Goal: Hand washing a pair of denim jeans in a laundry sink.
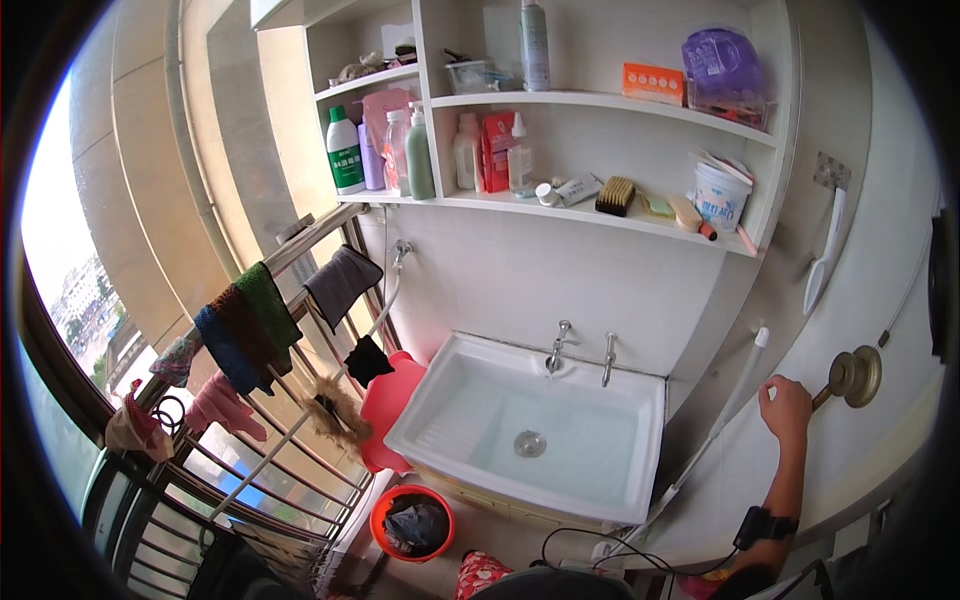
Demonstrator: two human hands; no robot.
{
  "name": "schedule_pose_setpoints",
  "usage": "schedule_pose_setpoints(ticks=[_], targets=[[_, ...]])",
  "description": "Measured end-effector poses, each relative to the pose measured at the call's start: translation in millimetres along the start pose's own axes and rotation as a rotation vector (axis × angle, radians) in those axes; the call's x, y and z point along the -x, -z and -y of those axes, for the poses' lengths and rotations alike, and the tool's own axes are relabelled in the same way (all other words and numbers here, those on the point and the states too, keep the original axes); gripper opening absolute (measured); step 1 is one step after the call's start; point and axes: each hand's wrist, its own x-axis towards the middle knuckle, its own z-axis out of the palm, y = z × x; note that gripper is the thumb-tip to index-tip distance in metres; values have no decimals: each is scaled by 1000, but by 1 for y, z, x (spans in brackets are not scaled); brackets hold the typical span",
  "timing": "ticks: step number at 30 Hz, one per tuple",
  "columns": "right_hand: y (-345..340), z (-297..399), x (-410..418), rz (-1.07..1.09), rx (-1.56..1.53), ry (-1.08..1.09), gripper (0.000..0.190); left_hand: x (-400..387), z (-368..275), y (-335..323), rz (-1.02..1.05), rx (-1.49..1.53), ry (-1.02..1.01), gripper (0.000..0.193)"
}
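My right hand is at the right wall, its fingers curled at the end of the crank handle of a brass-coloured wall winder. The hand covers the handle's end. A black band with a cable is strapped round my right forearm. My left hand is out of view. Before me stands a white sink holding clear water, with a drain in its floor and two metal taps behind it. An orange-red bucket with dark cloth inside stands on the floor at the sink's front left.
Cloths hang over the metal railing at left. A pink-red basin is beside the sink. White shelves above carry bottles, brushes and a white tub. A white pole leans right of the sink; black cables loop near my body.
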Motion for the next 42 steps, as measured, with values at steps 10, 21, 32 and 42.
schedule_pose_setpoints(ticks=[10,21,32,42], targets=[[-4,0,2,-30,-30,31,16,4,-20,24,-184,33,-125,24],[-8,-8,3,-39,-38,18,14,7,2,-1,-198,31,-158,20],[-7,-7,1,7,-29,-8,14,2,21,-28,-181,-41,-123,12],[-31,-28,1,-74,-57,56,11,4,6,-6,-71,-29,-49,18]])
